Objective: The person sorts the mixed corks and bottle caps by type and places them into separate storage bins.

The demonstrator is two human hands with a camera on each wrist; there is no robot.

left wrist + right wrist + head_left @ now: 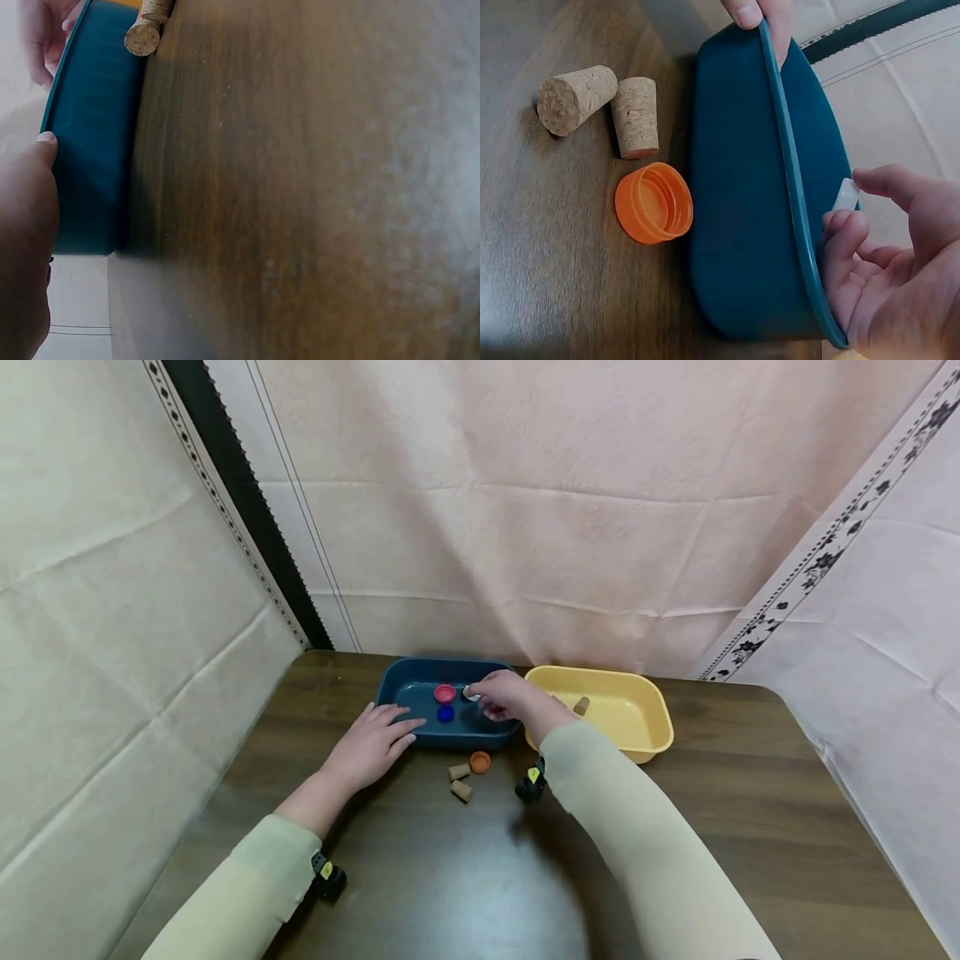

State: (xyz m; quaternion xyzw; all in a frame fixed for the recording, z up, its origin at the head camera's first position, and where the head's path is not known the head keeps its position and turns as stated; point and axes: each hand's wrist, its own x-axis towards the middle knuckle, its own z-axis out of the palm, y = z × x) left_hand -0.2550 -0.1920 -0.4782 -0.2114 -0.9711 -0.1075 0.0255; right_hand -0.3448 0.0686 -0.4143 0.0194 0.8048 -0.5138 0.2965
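A dark blue tray (457,740) holds a red cap (444,694) and a blue cap (446,713). Over its right part, my right hand (504,695) pinches a white cap (846,195) between thumb and fingers. My left hand (366,750) rests at the tray's front left rim, fingers spread and reaching inside; its thumb (46,138) touches the rim. In front of the tray lie an orange cap (654,204) and two corks, one cork (635,118) nearer the tray and another cork (577,100) beside it.
A yellow tray (637,714) stands right of the blue one, with a cork (581,706) in it, partly behind my right wrist. Cloth (525,527) hangs behind the wooden table (465,868). A small black device (531,783) is strapped to my right wrist.
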